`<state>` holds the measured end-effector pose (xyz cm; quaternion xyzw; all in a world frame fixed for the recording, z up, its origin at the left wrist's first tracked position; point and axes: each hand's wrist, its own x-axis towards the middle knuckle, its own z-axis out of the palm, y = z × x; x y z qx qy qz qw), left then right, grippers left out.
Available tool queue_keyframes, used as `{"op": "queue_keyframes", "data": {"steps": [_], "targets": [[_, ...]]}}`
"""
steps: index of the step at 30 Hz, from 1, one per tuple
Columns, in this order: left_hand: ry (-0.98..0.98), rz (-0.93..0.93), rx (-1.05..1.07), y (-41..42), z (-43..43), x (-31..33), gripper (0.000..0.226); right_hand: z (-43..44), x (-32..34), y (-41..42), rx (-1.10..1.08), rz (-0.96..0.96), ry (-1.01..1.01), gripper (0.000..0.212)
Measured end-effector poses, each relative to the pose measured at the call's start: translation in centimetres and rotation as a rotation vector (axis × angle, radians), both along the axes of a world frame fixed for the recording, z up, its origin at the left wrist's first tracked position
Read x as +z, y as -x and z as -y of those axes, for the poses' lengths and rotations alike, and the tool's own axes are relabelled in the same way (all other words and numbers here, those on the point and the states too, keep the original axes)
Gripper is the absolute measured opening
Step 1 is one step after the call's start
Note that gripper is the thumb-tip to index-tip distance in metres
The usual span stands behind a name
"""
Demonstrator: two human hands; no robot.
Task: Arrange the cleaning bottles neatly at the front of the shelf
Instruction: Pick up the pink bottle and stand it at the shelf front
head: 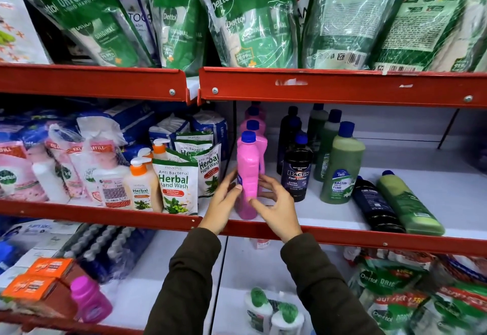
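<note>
A pink bottle with a blue cap stands upright at the front edge of the middle shelf, first in a row of pink bottles. My left hand touches its left side and my right hand curls around its right side and lower front. To the right stand a black Bactin bottle and a green Bactin bottle, with more dark and green bottles behind them. A black bottle and a green bottle lie on their sides near the front edge.
Herbal hand wash pouches and pump bottles crowd the shelf section just left of the pink bottles. Green Dettol refill bags hang over the red upper shelf lip. White shelf surface shows at the far right.
</note>
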<state>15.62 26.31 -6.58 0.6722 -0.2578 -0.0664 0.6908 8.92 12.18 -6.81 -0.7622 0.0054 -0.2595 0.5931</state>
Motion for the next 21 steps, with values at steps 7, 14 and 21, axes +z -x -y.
{"op": "queue_keyframes", "data": {"steps": [7, 14, 21], "targets": [[0.046, 0.042, 0.131, -0.2, -0.3, -0.6, 0.042, 1.1, 0.0, 0.0, -0.006, 0.007, 0.084, 0.045], [0.015, 0.098, 0.215, -0.5, 0.1, -1.1, 0.046, 1.8, 0.0, -0.4, -0.042, -0.036, 0.144, 0.055], [-0.003, 0.225, 0.468, 1.6, 1.1, -1.1, 0.039, 2.0, -0.5, 1.0, -0.134, 0.007, 0.105, 0.042]]}}
